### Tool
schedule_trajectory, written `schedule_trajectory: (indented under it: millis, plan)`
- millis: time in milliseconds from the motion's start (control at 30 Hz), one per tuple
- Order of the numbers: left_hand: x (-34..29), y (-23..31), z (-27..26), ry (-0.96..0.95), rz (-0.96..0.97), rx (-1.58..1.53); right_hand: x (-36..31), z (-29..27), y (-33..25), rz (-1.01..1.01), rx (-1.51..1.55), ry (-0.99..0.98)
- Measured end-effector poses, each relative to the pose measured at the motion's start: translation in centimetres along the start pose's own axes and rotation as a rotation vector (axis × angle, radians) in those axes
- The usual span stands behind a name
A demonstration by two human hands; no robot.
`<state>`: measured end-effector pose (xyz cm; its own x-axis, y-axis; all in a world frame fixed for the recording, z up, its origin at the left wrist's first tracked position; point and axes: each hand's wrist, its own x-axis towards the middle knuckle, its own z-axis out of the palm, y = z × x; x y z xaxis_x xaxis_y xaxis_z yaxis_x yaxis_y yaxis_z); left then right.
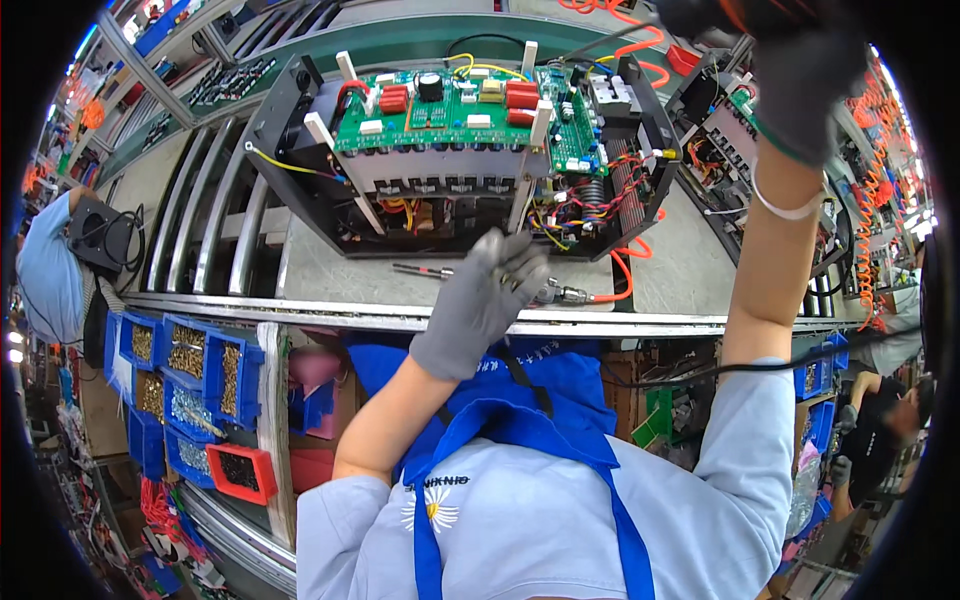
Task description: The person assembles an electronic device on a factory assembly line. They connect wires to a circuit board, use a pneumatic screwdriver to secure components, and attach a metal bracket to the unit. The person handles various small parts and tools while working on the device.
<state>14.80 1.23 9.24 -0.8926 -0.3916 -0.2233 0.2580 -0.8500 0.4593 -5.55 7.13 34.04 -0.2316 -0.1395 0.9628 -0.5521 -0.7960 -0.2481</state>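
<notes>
An open black metal chassis (290, 150) stands on the bench in front of me, with a green circuit board (440, 125) on top. Coloured wires (600, 205) fill its right side. My left hand (475, 305), in a grey glove, is at the chassis's front edge, fingers curled inward; small brassy glints show among them, too small to name. Up at the right, my gloved right hand (805, 90) is wrapped round a dark power screwdriver (740, 15) with orange marks, partly cut off by the frame's edge. A slim metal tool (565, 293) on an orange air hose lies behind my left hand.
Blue bins (185, 350) of screws and a red bin (240, 473) hang below the bench at left, beside metal rollers (205, 210). Another open chassis (725, 140) is at right. A black cable (680, 378) crosses by my right arm. Other people (880, 430) work at both sides.
</notes>
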Motion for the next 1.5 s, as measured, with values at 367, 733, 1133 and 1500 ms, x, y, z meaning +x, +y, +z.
schedule_trajectory:
  millis: [367, 733, 1133, 1500]
  plan:
    - [-4.4, -1.4, -10.8, 0.108, -0.185, -0.521, 1.4, -0.2, 11.7, 0.331, -0.11, 0.131]
    - [-3.1, -2.3, -13.5, 0.125, -0.216, -0.421, 2.4, 0.7, 13.2, 0.456, -0.099, 0.087]
    - [-3.6, -2.7, -11.7, 0.169, -0.166, -0.276, 4.8, 0.0, 17.8, 0.599, -0.187, 0.073]
    - [-4.0, -2.3, -11.7, 0.148, -0.264, -0.288, 4.6, -1.1, 17.7, 0.52, -0.21, -0.103]
